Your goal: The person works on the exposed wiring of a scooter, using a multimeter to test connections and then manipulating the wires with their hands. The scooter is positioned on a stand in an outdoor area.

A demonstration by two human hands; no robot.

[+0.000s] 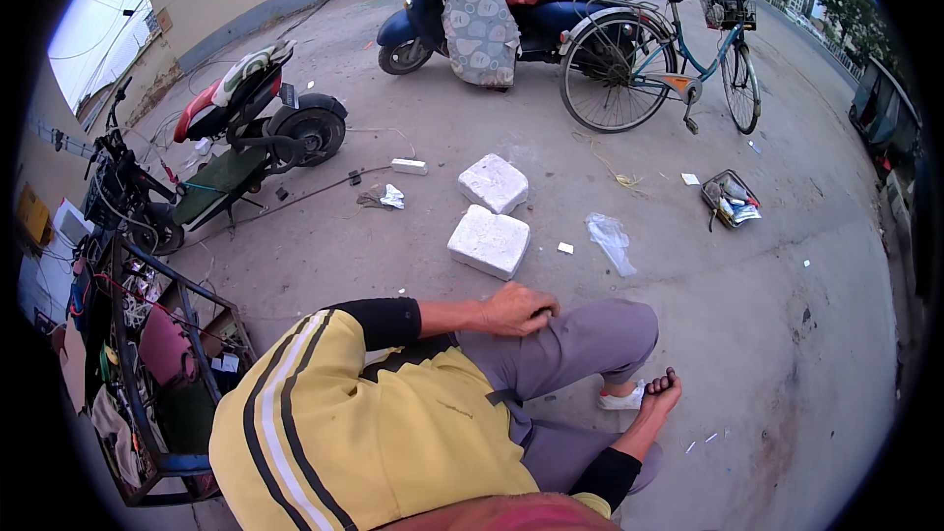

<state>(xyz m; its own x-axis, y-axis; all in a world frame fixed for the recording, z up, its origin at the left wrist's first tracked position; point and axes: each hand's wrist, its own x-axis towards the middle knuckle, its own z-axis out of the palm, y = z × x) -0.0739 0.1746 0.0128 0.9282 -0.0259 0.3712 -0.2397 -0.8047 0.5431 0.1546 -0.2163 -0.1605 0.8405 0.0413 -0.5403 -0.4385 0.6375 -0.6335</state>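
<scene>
1. Blue scooter (539,18): across the far ground; its rear is partly blocked by the bicycle.
2. Bicycle (678,86): upright, far right.
3. Red-seated scooter (258,103): on my left; a cord near its rear wheel crosses the ground.
4. Cart (187,463): metal frame, loaded, just beside my left side.
5. Trousers (600,334): mine, grey-purple; legs bent.
6. Near block (490,241) and far block (494,183): white, corner to corner on the ground, just beyond my left hand.
7. Tray (731,199): packed with small items, well apart from the blocks.
8. Clear bag (612,242): flat, right of the near block.
9. Left hand (519,309): on my thigh, fingers bent; contents cannot be determined.
10. Right hand (663,391): fingers curled narrow, near my shoe (621,400); contents cannot be determined.
11. Card (565,248): white, between near block and bag.
</scene>
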